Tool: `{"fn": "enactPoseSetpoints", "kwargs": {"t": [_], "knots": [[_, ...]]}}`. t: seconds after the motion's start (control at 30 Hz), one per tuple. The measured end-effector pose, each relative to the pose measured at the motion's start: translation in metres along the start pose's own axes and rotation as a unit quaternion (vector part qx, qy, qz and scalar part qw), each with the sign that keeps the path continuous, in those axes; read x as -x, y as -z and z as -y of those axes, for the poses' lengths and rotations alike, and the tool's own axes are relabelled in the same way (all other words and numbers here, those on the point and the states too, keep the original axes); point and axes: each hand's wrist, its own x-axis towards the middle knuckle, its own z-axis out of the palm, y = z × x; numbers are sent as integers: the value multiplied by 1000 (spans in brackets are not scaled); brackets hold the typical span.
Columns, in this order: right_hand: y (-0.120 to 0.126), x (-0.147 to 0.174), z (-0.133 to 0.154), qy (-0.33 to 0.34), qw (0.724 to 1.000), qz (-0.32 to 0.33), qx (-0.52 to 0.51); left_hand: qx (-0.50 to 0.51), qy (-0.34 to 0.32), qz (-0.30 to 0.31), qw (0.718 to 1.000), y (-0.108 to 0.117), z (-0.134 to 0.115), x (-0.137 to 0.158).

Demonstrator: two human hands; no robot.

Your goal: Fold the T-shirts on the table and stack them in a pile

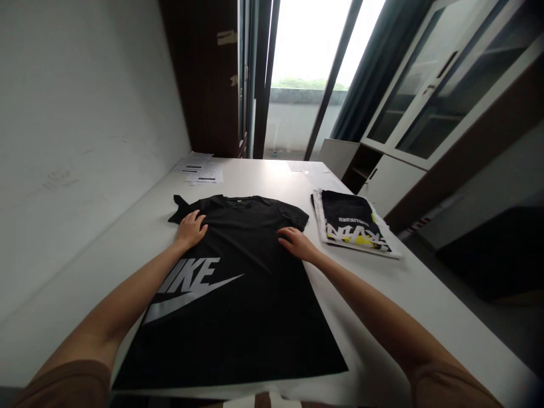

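Note:
A black T-shirt (255, 317) with a grey NIKE print lies spread on the white table, its collar at the far side and its hem towards me. My left hand (192, 229) rests on the shirt's left side just below the sleeve, fingers stretched out. That left sleeve is bunched and twisted. On the opposite side, my right hand (296, 243) lies on the cloth below the flatter right sleeve, fingers extended. Neither hand visibly grips the fabric.
A stack of folded shirts (352, 221), black with white and yellow print on top, sits right of the T-shirt on the white table (263, 178). Printed papers (204, 170) lie at the far left corner. A wall (85, 141) borders the table's left; cabinets (425, 85) stand at right.

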Motion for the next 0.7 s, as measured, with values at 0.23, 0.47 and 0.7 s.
{"fn": "enactPoseSetpoints", "kwargs": {"t": [0.23,0.47,0.7], "knots": [[-16,-65,-62,-258,948,-30,185,4,158,11,987,-4,45,9],[-14,-95,-72,-243,939,-87,229,35,265,-10,964,5,87,3],[-16,-108,-75,-161,966,24,202,78,274,4,959,2,67,-13]]}}
